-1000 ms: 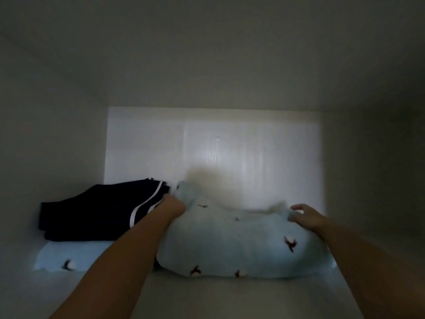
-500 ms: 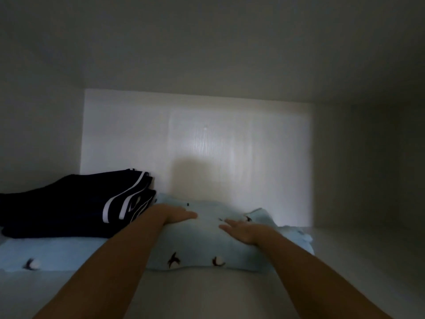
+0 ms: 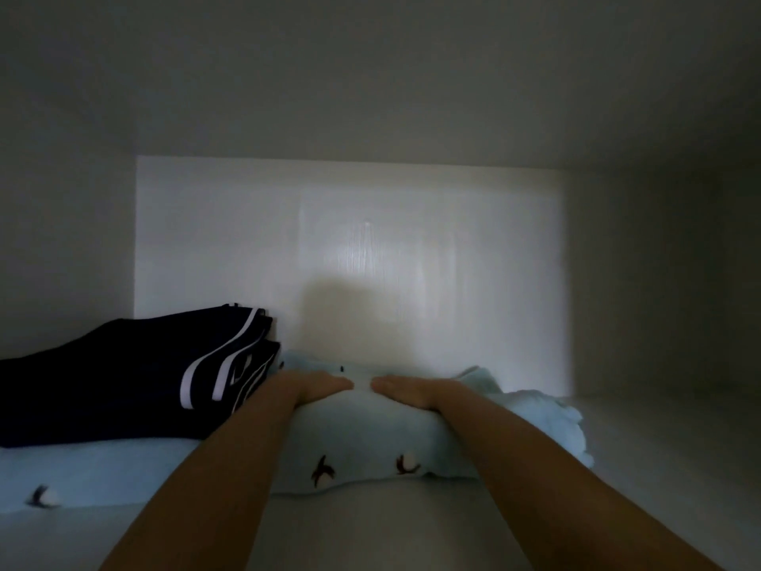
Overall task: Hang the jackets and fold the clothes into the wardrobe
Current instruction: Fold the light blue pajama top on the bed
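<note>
Head view: looking into a white wardrobe compartment, dim light. 2 bare forearms are reaching in from the bottom edge.

The left hand (image 3: 317,385) is lying flat on top of the folded light blue garment (image 3: 362,447), fingers straight and together, pressing down and gripping nothing. The right hand (image 3: 412,389) is doing the same just beside it. The 2 sets of fingertips are pointing at each other, with a narrow gap between them.

The light blue garment is sitting on the shelf floor (image 3: 370,529) near the middle of the compartment. It is showing small dark motifs on its front fold. Its right end is lying bunched and loose.

To its left, a folded navy garment (image 3: 123,385) with white stripes is sitting just beside the left forearm. The navy garment is resting on a second pale blue cloth (image 3: 103,471), which is running out past the left edge of the frame and carrying a similar motif. It is too dark to tell whether that cloth is touching the one under the hands.

The back panel (image 3: 453,241) is showing faint vertical grain and catching a bright patch of light, with a soft shadow (image 3: 341,307) falling on it just above the hands. The left wall (image 3: 61,241), right wall (image 3: 659,282) and top panel (image 3: 370,76) are all sitting in grey shade.
</note>
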Motion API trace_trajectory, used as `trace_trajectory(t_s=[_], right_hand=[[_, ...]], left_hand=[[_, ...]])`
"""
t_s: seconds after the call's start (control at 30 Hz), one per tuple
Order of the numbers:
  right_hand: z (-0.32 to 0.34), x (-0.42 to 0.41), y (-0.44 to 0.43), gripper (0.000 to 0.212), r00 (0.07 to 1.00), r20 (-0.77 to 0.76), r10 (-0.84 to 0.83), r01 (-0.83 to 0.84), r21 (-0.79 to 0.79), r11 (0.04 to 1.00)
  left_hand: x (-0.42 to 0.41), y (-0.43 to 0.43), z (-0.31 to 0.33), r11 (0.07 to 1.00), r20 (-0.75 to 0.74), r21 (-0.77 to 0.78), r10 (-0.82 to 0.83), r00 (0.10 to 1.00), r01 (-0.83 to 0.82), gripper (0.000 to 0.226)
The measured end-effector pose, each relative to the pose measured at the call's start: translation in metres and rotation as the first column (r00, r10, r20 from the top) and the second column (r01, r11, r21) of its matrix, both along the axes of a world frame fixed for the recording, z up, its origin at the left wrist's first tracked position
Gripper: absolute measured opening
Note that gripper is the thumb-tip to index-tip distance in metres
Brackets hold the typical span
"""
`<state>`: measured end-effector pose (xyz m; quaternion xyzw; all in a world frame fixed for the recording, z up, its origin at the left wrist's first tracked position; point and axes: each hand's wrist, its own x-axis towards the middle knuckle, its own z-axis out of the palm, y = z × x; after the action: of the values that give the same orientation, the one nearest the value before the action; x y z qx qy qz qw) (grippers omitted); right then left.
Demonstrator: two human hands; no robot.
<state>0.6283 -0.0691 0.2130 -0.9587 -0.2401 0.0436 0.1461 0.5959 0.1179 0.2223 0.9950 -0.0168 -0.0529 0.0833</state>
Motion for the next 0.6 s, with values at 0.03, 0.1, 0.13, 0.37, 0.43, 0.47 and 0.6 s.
trace_trajectory(t_s=[0.03,0.1,0.13,0.37,0.43,0.47,0.6], right_hand=[[-0.001,0.004,-0.007,0.061,0.998,-0.058,-0.028,0.028,0.004,1.000],[-0.006,0.015,-0.032,0.064,0.970,-0.149,-0.189,0.185,-0.039,0.982],[-0.007,0.022,-0.046,0.068,0.938,-0.178,-0.298,0.289,-0.070,0.955],[-0.017,0.026,-0.097,0.078,0.683,0.013,-0.731,0.705,-0.272,0.655],[-0.007,0.016,-0.087,0.074,0.693,0.231,-0.683,0.721,-0.237,0.651],[-0.003,0.010,-0.076,0.071,0.740,0.285,-0.610,0.662,-0.147,0.735],[-0.007,-0.019,-0.016,0.062,0.974,0.205,-0.097,0.087,0.057,0.995]], left_hand=[[0.002,0.001,-0.003,1.000,0.001,-0.018,0.011,1.000,-0.011,0.058],[0.005,0.001,-0.008,0.999,0.011,-0.034,0.020,1.000,-0.020,0.061],[0.004,0.001,-0.009,0.998,0.022,-0.054,0.031,0.999,-0.030,0.063],[0.007,-0.004,-0.012,0.993,0.075,-0.069,0.096,0.993,-0.091,0.062],[0.008,-0.003,-0.010,0.990,0.130,-0.099,0.111,0.985,-0.098,0.058],[0.005,-0.003,-0.010,0.988,0.133,-0.120,0.107,0.985,-0.092,0.057],[-0.006,0.002,-0.006,0.968,0.059,-0.248,0.063,0.996,-0.047,0.058]])
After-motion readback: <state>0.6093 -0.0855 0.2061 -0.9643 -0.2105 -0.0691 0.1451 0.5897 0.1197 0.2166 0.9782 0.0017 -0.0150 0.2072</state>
